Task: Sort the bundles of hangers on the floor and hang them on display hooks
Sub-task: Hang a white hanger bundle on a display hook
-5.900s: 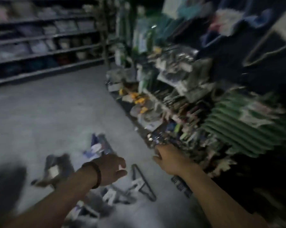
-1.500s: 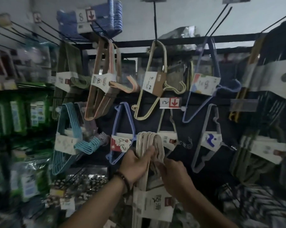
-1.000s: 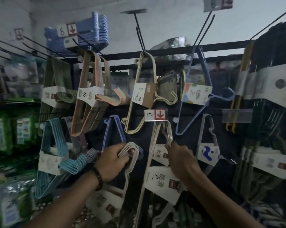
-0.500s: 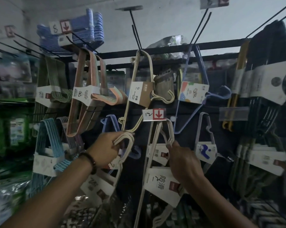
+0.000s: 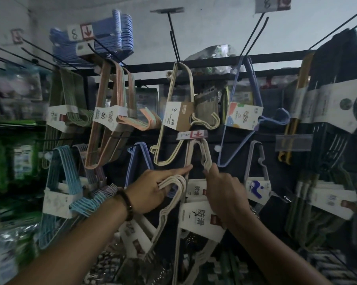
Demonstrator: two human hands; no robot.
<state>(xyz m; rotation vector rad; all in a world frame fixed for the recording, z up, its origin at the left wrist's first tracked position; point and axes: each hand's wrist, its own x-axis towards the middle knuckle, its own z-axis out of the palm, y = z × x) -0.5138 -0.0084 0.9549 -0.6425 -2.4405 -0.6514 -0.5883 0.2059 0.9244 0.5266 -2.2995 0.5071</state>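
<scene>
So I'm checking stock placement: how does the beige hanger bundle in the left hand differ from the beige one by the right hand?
The left hand grips its beige bundle by the hooks, off any peg; the bundle at the right hand already hangs under the price tag. The held bundle tilts left; the hung one drops straight. Its white sleeve faces the camera; the held one's is angled away. Both are beige with white sleeves.

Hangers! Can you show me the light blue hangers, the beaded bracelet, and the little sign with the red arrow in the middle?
Light blue hangers (image 5: 59, 177): head view, on the bundle's upright side.
Beaded bracelet (image 5: 126, 204): head view, on its beads at the wrist.
Red-arrow sign (image 5: 192, 134): head view, on the tag's middle.
</scene>
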